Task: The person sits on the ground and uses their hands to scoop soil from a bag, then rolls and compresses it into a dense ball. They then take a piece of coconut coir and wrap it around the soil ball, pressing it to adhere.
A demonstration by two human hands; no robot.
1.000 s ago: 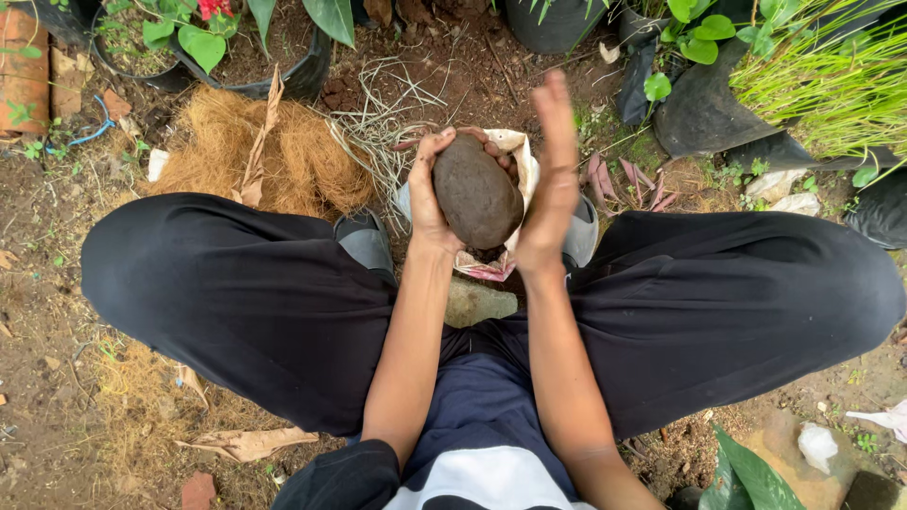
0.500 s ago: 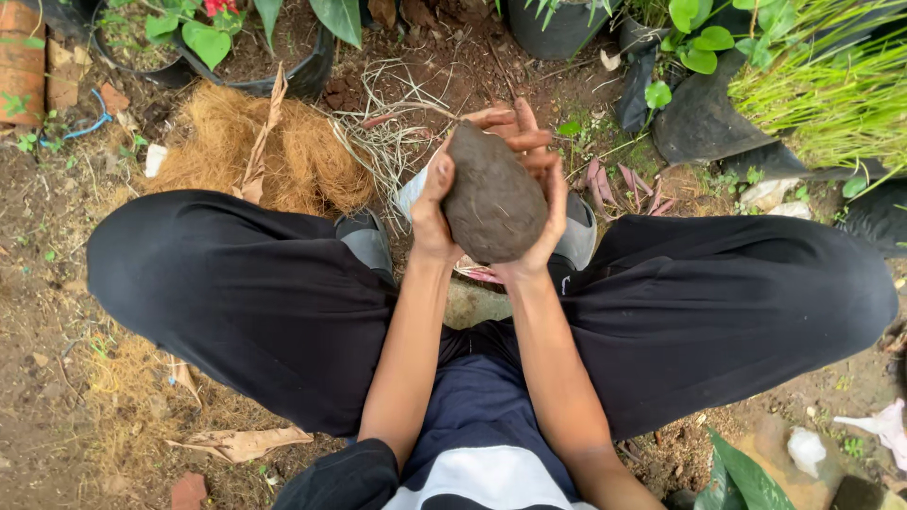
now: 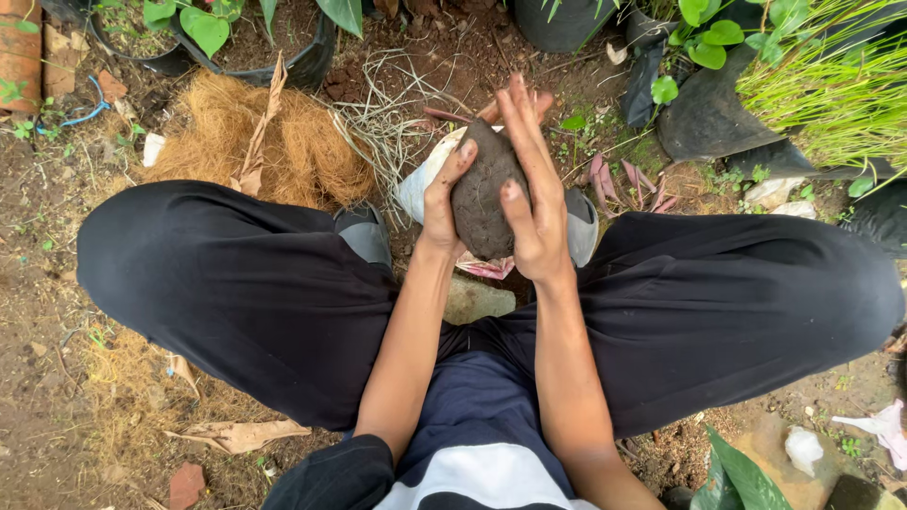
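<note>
A dark brown ball of packed soil (image 3: 482, 194) is pressed between both my hands above my feet. My left hand (image 3: 441, 203) cups its left side with the thumb on top. Across its right side lies my right hand (image 3: 531, 184), fingers stretched upward. I squat with black trousers spread to either side. Under the ball lies a white plastic bag (image 3: 425, 179), partly hidden by my hands.
A heap of tan coconut fibre (image 3: 265, 151) lies at the upper left beside dry roots. Black plant pots (image 3: 302, 47) and grow bags (image 3: 704, 118) with green plants line the far edge. A flat stone (image 3: 477, 300) sits between my feet on bare earth.
The soil ball has turned upright and narrower between my palms. My right hand has slid from behind it onto its right front side, and both hands have shifted slightly.
</note>
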